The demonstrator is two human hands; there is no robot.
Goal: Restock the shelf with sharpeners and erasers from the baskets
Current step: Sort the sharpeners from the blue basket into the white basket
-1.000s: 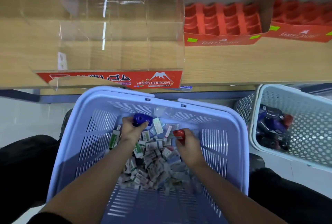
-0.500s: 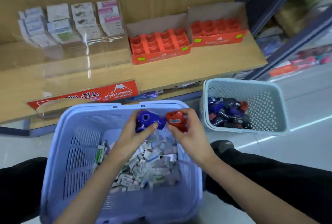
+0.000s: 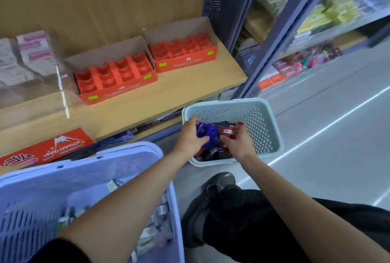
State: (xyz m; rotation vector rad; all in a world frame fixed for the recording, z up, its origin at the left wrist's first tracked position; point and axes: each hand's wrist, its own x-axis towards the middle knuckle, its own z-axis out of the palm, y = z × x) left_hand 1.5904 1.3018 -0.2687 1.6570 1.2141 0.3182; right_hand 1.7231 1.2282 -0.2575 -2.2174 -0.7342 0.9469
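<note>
So both hands are over the small basket (image 3: pixel 266 115), just right of the middle of the frame. The left hand (image 3: pixel 190 139) is curled round the blue sharpeners (image 3: pixel 205 132); it looks like two of them. The right hand (image 3: pixel 239 143) pinches a red sharpener (image 3: pixel 227 132) with a white label too small to read. More dark sharpeners lie in the basket under the hands.

I think these sharpeners are light, hard plastic and a bit smooth. It is best to hold one by its flat sides and not take too many at once, or one may slip out. They should not break easily.

Two red boxes (image 3: pixel 118 81) sit on the shelf (image 3: pixel 179 91) in the upper middle. Their cups look empty. Each box says "FABER-CASTELL" on the front.

At lower left, the big basket (image 3: pixel 95 158) holds erasers (image 3: pixel 147 239). They are small and probably soft and light. A red sign (image 3: pixel 63 148) at the left edge reads "HARD ERASER" beside a mountain picture.
</note>
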